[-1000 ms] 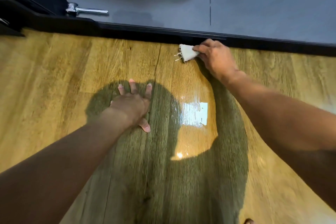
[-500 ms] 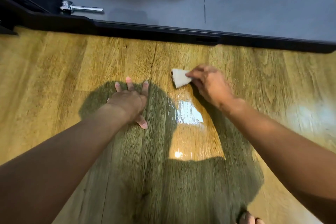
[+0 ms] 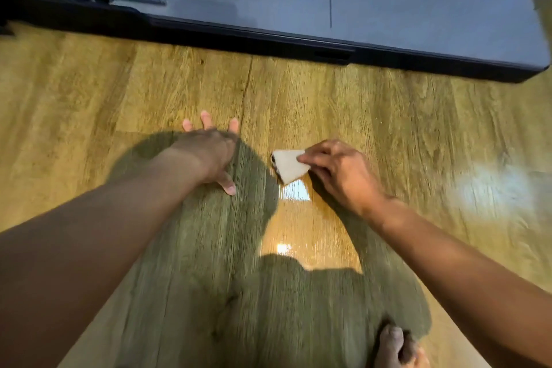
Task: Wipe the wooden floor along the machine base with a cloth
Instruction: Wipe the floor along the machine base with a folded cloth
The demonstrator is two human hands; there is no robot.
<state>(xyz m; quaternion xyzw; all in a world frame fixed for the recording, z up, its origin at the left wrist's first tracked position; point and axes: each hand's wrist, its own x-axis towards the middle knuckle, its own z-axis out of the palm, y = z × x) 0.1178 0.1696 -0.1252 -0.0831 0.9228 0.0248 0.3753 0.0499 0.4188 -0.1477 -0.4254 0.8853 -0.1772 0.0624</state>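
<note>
Here | our left hand (image 3: 209,149) lies flat, fingers spread, on the wooden floor (image 3: 388,116), well short of the machine base (image 3: 268,39), holding nothing | cloth (image 3: 289,166) just right of it, on the floor, clear of the base | our right hand (image 3: 340,170) pinches the cloth's edge, grip closed on it.

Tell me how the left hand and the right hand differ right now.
The left hand lies flat on the wooden floor with fingers spread and holds nothing; the right hand is curled, pinching a small white cloth. The left hand props; the right hand works the cloth. Both are bare and low on the floor, short of the machine base.
</note>
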